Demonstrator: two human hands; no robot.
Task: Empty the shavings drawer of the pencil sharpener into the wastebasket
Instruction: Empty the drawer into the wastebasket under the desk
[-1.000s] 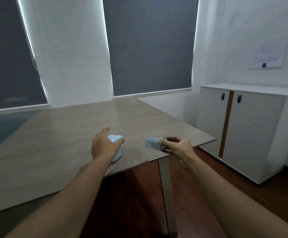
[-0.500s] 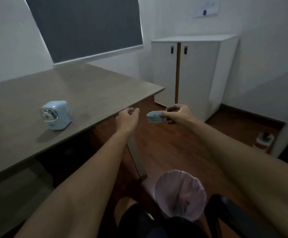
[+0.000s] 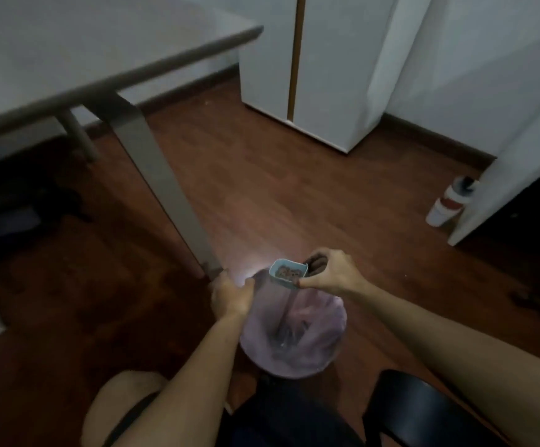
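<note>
right hand (image 3: 329,272), pale-blue drawer (image 3: 288,273) (brown shavings inside)

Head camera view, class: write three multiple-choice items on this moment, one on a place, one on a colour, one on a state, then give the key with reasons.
1. Where is the shavings drawer?
A. On the table
B. Over the far rim of the wastebasket
C. On the floor

2. What colour is the wastebasket liner?
A. Pale purple
B. Green
C. Black

3. What state is the drawer in?
A. Empty
B. Upside down
C. Shavings inside it

Key: B, the right hand holds it above the basket's far edge; A, the bag looks pale purple; C, brownish shavings show inside the tilted drawer, while the left hand grips the liner's rim.
</note>
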